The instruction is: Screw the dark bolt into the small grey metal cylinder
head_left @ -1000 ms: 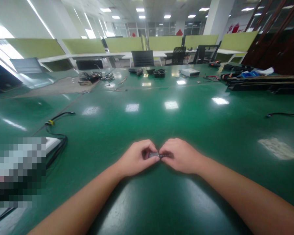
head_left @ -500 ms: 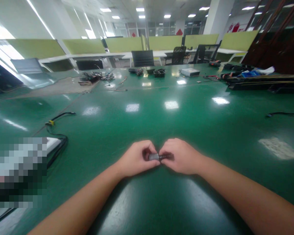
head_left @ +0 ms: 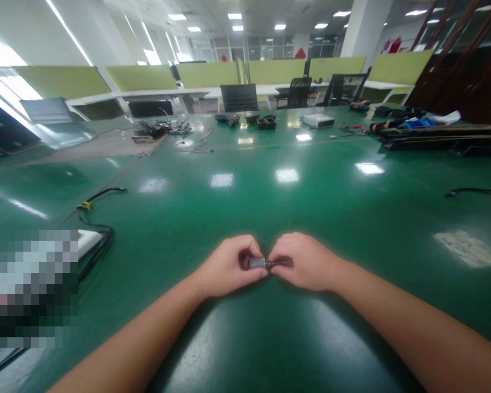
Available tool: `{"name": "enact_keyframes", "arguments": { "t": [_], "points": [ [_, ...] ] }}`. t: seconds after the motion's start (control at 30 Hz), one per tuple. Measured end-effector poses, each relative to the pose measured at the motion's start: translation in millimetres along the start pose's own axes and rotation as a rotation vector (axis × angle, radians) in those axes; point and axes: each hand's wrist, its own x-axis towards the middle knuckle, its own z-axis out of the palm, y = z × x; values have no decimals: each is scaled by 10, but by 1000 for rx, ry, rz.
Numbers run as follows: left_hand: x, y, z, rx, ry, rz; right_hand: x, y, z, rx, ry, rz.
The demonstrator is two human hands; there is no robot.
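Nearly closed hands (head_left: 229,268), left around a stubby grey piece (head_left: 257,263), right on a slender dark stem (head_left: 272,264).

Ceiling lights (head_left: 234,16) glare off the green tabletop (head_left: 251,204); left window (head_left: 0,50) overexposed, edges stretched

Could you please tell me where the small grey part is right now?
In the head view, the small grey part is a little below centre, held in the left hand, with the right hand close on its right, over the green table.
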Motion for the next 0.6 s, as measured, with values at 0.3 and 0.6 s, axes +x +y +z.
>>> {"name": "enact_keyframes", "arguments": {
  "t": [0.3, 0.6],
  "points": [
    [3, -5, -5, 17, -7, -20, -12, -4, -52, -17, -21, 6],
    [15, 9, -10, 8, -16, -7, -38, 18, -90, -29, -45, 31]
  ]
}}
